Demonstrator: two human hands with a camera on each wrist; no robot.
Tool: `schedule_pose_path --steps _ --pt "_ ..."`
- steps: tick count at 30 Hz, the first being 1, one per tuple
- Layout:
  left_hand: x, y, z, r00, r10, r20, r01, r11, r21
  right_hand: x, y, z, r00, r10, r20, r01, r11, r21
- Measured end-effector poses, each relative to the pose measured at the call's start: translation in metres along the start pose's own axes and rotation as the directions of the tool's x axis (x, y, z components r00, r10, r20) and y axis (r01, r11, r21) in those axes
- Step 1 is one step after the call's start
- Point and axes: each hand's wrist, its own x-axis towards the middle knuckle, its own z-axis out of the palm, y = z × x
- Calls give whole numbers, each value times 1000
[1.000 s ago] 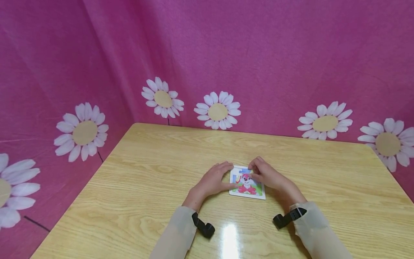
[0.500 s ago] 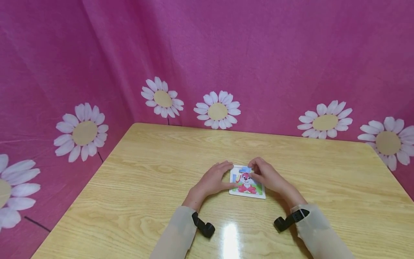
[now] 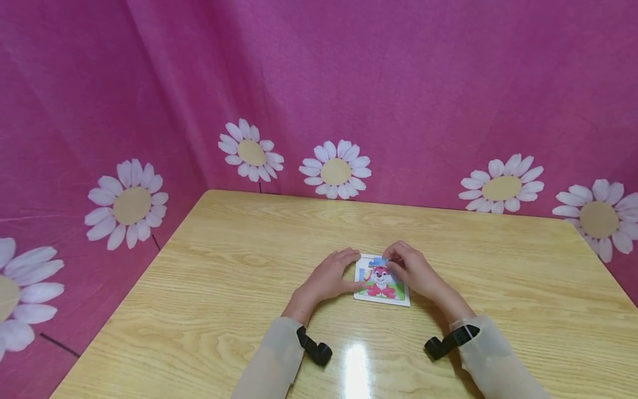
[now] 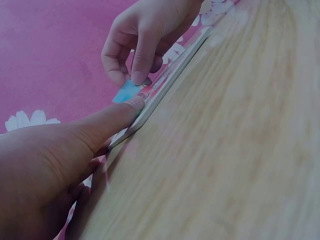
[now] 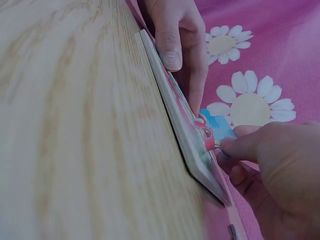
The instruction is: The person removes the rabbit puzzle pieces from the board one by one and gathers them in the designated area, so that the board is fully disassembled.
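Observation:
A small square jigsaw puzzle (image 3: 381, 291) with a white border and a red-and-white cartoon animal lies on the table. My left hand (image 3: 326, 279) holds its left side, thumb on the picture and fingers at the far left corner. At the top of the picture, my right hand (image 3: 413, 271) pinches a light-blue puzzle piece (image 5: 217, 127) between thumb and fingertips. Both wrist views show this piece standing tilted above the board; whether its lower edge touches the board I cannot tell. The right fingers cover the board's upper right corner.
The wood-grain table (image 3: 249, 249) stretches around the puzzle on all sides. Behind it and on the left hangs a pink curtain (image 3: 399, 83) with white daisies. Each wrist carries a black strap with a camera (image 3: 319, 353).
The blue piece has tipped and shifted slightly in the right hand's fingers. My right wrist has moved a little to the right. The left hand and the board stay nearly in place.

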Motion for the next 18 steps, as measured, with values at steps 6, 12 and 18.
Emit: schedule_pose_path --steps 6,12,18 --pt "2 3 1 1000 -8 -12 9 1000 26 -1 0 -1 999 -41 -27 42 999 12" --pt "4 15 11 993 -52 -105 61 995 85 -1 3 1 999 -36 -31 37 999 21" --pt "7 28 22 966 -106 -236 135 985 109 -1 3 2 997 -52 -53 53 999 13"
